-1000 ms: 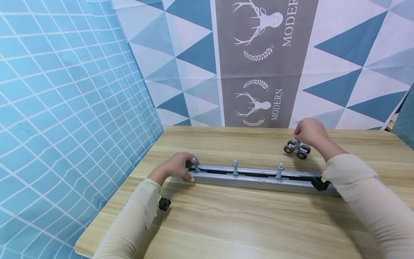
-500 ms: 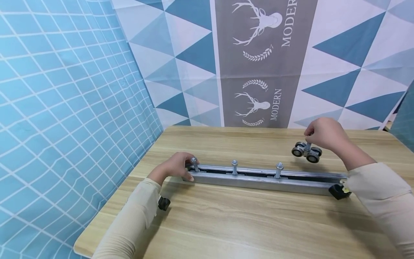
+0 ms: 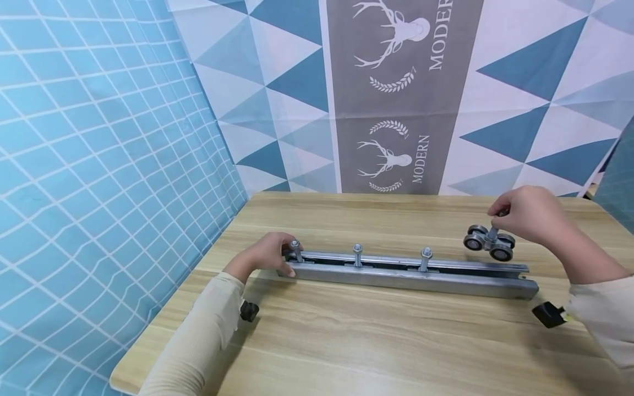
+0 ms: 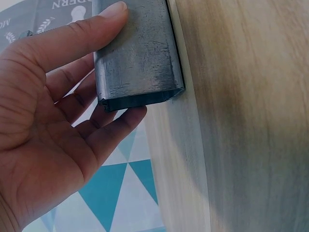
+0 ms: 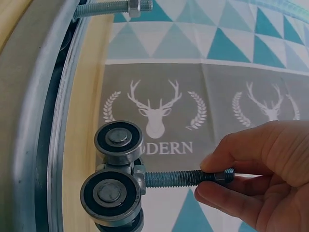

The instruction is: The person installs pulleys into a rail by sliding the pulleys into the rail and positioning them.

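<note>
A metal track (image 3: 396, 278), a channel with a slot along its top, lies across the wooden table. Three bolts stand up from the slot, among them a left bolt (image 3: 296, 250), a middle bolt (image 3: 358, 255) and a right bolt (image 3: 425, 258). My left hand (image 3: 267, 256) grips the track's left end, thumb on the near side and fingers on the far side. Above the table, near the track's right end, my right hand (image 3: 532, 217) pinches the threaded stem of a roller trolley (image 3: 490, 242). In the right wrist view the trolley (image 5: 113, 174) shows dark-faced wheels and hangs apart from the track.
The wooden table (image 3: 346, 341) carries the track. Behind it hangs a patterned cloth (image 3: 396, 110) with deer heads and triangles. A blue gridded cloth (image 3: 99, 165) runs along the left side. Black wrist devices show at the left wrist (image 3: 249, 311) and right wrist (image 3: 548, 314).
My right hand has lifted the roller trolley and carried it to the right and nearer, to the track's right end. My left hand has kept its grip on the track.
</note>
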The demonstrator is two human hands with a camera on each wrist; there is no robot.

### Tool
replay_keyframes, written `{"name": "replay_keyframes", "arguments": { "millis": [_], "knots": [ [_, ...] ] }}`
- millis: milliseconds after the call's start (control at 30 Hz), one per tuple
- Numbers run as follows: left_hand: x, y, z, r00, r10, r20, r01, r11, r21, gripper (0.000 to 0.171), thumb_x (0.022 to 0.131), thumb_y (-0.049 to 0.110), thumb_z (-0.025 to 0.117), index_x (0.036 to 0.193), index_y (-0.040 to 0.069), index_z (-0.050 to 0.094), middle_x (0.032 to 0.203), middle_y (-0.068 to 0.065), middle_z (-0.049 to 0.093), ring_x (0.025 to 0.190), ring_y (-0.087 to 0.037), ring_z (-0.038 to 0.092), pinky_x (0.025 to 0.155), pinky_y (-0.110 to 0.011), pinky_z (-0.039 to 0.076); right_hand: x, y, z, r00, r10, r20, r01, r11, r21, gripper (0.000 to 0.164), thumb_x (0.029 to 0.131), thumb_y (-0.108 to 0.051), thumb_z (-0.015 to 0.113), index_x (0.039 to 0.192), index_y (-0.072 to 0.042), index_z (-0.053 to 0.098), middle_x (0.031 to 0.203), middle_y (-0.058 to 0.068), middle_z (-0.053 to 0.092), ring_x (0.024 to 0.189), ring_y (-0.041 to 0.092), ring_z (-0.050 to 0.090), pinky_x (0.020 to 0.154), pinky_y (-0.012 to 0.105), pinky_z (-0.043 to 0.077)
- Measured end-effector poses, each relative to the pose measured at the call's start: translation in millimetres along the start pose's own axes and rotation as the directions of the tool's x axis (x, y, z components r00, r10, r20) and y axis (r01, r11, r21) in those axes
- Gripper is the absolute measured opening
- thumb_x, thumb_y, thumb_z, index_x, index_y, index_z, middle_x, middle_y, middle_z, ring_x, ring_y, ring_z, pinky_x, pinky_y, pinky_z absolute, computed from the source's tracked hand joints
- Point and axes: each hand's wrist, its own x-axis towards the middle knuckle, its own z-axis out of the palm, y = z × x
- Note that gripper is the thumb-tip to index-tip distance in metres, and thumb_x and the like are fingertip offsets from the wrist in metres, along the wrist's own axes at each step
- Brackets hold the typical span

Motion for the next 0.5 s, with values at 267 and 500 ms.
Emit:
{"name": "replay_keyframes", "arguments": {
  "millis": [267,500],
  "knots": [
    [-2.3,-1.9,1.4,1.000,0.002,-0.008,-0.002,1.000,0.020,0.054,0.060,0.011,0.094,0.108,0.012,0.071,0.099,0.003,0.066,0.090,-0.015,0.057,0.084,-0.038,0.049,-21.8,4.4,-5.8,0.998,0.063,0.013,-0.063,0.998,0.021,0.011,0.080,-0.002,0.068,0.086,0.007,0.072,0.069,0.004,0.067,0.056,0.016,0.054,0.049,0.034,0.042],
    [-3.9,-2.9,3.0,1.000,-0.004,-0.005,0.005,1.000,0.019,0.054,0.060,0.012,0.094,0.108,0.012,0.071,0.100,0.002,0.066,0.092,-0.016,0.058,0.086,-0.039,0.049,-37.3,13.4,-9.3,0.997,0.070,-0.017,-0.071,0.996,-0.050,0.008,0.079,-0.001,0.068,0.082,0.005,0.072,0.068,0.004,0.065,0.056,0.016,0.054,0.049,0.037,0.044]
  ]
}}
